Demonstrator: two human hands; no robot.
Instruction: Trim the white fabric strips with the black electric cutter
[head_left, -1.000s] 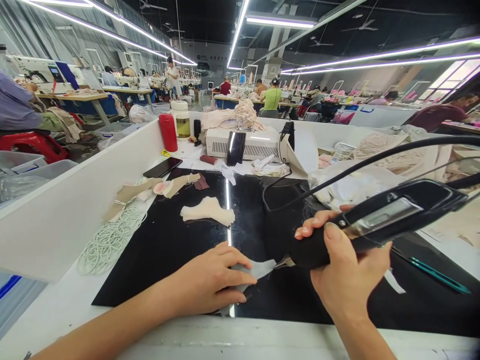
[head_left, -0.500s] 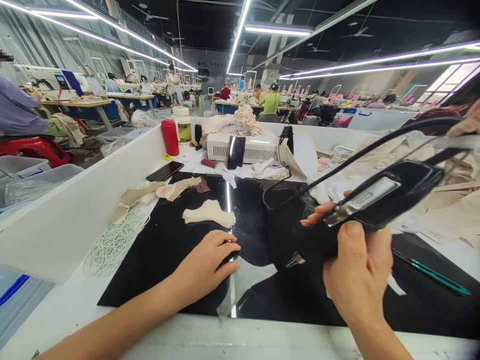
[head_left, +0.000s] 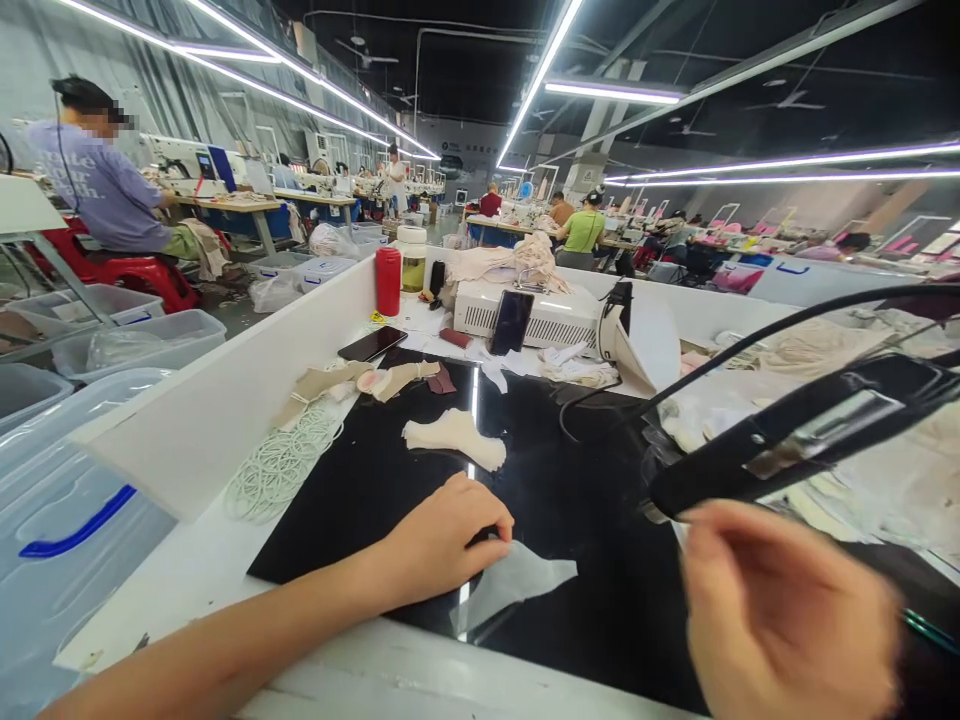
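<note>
My left hand (head_left: pixel 442 540) rests curled on the glossy black work mat (head_left: pixel 570 500), fingertips pinching the edge of a thin translucent fabric piece (head_left: pixel 517 585). My right hand (head_left: pixel 787 610) is blurred at the lower right, its fingers not distinguishable. Just above it hangs a black corded hand tool (head_left: pixel 810 435) with a metal plate; whether the hand grips it cannot be seen. A cream cut fabric piece (head_left: pixel 455 437) lies further back on the mat.
A coil of white elastic cord (head_left: pixel 281 465), beige fabric pieces (head_left: pixel 352 380), a phone (head_left: pixel 373 343), a red bottle (head_left: pixel 388 281) and a white machine box (head_left: pixel 547 312) stand behind. White partition walls (head_left: pixel 225 400) bound the bench. Plastic bins (head_left: pixel 67 500) at left. Other people work beyond.
The view shifted left and up. My right hand lifted the tool away from the fabric and came toward the camera, now blurred. My left hand stayed on the translucent piece, fingers curled in.
</note>
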